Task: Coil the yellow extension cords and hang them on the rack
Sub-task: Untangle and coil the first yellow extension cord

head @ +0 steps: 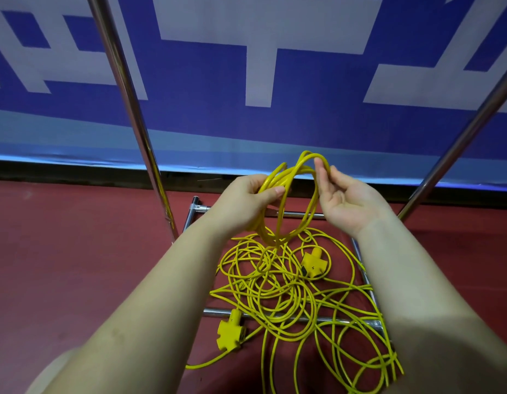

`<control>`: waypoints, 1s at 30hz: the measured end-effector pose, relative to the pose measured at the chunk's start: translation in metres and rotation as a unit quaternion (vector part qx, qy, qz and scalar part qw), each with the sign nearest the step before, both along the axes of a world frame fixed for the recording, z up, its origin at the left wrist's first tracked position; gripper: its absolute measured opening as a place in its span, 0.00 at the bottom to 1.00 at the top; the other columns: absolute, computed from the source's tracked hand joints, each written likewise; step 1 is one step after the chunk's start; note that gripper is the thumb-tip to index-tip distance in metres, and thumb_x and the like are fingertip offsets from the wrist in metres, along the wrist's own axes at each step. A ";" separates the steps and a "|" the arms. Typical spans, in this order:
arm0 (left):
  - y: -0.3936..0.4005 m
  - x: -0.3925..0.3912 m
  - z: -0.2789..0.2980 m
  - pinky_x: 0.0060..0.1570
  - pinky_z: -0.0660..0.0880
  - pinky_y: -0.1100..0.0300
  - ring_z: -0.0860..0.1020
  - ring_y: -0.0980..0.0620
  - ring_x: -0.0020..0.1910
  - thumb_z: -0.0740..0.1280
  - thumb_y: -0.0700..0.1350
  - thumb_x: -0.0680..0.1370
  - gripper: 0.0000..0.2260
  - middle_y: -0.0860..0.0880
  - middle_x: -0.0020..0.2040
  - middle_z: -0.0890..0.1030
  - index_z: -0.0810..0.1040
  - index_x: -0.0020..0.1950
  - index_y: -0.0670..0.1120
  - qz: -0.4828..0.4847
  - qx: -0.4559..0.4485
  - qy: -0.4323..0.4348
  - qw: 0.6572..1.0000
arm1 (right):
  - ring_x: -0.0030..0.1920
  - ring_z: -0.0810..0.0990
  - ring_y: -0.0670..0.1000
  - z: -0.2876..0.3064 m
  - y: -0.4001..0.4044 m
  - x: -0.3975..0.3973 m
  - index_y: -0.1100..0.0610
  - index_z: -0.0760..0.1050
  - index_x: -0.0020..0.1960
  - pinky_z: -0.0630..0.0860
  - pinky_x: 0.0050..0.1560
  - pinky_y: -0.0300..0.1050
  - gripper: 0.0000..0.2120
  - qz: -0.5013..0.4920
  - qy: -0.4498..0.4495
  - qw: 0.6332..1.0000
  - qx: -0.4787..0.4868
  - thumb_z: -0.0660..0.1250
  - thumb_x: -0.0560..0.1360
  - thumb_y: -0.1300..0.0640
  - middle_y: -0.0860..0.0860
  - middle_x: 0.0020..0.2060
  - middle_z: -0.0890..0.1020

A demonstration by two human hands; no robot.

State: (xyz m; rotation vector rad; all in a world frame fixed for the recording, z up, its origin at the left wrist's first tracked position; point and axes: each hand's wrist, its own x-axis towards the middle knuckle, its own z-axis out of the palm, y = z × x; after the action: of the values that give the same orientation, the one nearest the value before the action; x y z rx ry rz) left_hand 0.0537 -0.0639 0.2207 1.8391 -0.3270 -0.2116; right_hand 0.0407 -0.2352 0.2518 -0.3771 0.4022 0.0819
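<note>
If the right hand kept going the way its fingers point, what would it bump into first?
The right hand points up and away, its fingertips already touching the top of the yellow coil. Past that, probably the blue banner, though depth is unclear.

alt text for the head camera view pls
Two bare hands hold up a small coil of yellow cord: the left hand grips it, the right hand pinches its top loop. More cord lies tangled on the red floor.

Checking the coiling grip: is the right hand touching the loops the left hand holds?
Touching. The head view shows the right hand's fingertips pinching the top of the coil gripped by the left hand.
</note>
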 end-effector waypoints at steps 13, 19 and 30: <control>-0.008 0.005 0.007 0.30 0.78 0.61 0.80 0.56 0.30 0.59 0.40 0.82 0.07 0.47 0.38 0.79 0.72 0.45 0.45 0.133 -0.228 0.124 0.957 | 0.44 0.81 0.50 -0.031 0.026 -0.008 0.55 0.75 0.48 0.76 0.43 0.38 0.08 0.217 -0.097 0.689 -0.685 0.69 0.73 0.52 0.51 0.42 0.82; 0.001 0.010 0.009 0.30 0.79 0.62 0.80 0.58 0.28 0.59 0.40 0.81 0.07 0.47 0.38 0.80 0.73 0.45 0.45 0.189 -0.267 0.133 0.936 | 0.36 0.77 0.44 -0.058 0.042 -0.007 0.56 0.76 0.45 0.72 0.41 0.40 0.03 0.168 -0.144 0.602 -0.767 0.69 0.74 0.56 0.49 0.36 0.80; 0.039 0.018 0.010 0.29 0.75 0.66 0.79 0.57 0.29 0.61 0.40 0.81 0.07 0.48 0.38 0.81 0.75 0.44 0.46 0.199 -0.095 0.059 0.974 | 0.41 0.78 0.53 -0.033 0.002 -0.006 0.54 0.78 0.45 0.74 0.45 0.47 0.03 -0.083 -0.073 0.517 -0.849 0.68 0.74 0.55 0.50 0.36 0.79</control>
State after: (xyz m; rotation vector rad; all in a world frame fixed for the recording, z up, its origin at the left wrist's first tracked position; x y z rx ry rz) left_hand 0.0713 -0.0253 0.2302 1.6542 0.1047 -0.0089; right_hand 0.0345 -0.2330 0.2188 -2.3204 0.2113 -0.6230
